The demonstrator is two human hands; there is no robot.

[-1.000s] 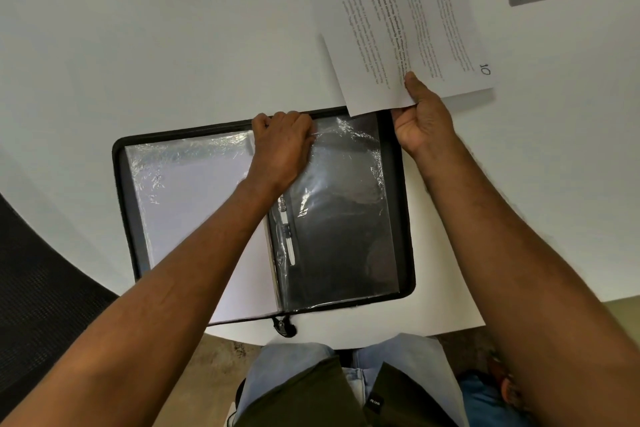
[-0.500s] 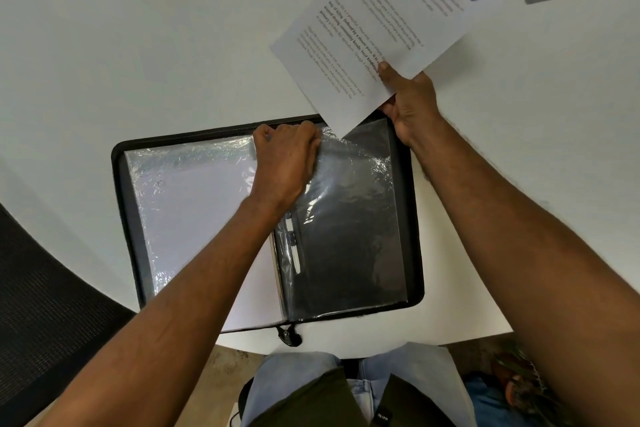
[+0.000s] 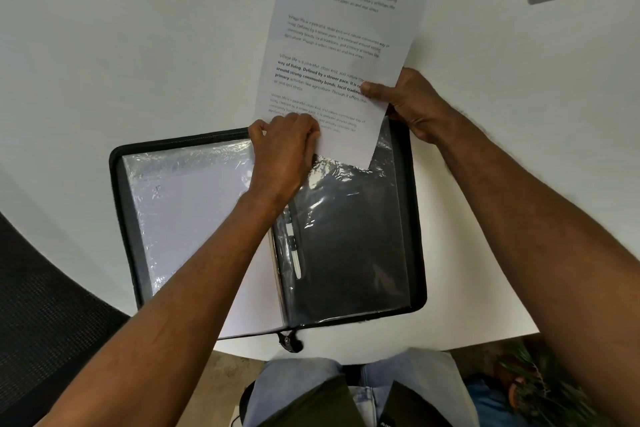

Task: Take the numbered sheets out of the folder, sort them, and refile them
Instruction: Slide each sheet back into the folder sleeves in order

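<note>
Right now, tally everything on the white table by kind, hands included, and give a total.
Folders: 1, the open black zip folder
Loose sheets: 1, sheet 10
Plastic sleeves showing: 2, the filled left sleeve and the dark right sleeve
Hands: 2, the left hand and the right hand
Total: 6

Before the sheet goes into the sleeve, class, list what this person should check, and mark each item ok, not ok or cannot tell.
1. Right hand grips the sheet firmly, thumb on top: ok.
2. Left hand holds the sleeve at its top edge: ok.
3. Sleeve mouth pulled open: cannot tell, the hand hides it.
4. Sheet number readable: ok, it shows 10.
5. Sheet's bottom edge squared with the sleeve: not ok, it lies slightly tilted.
6. Folder lies flat and open on the table: ok.
</note>
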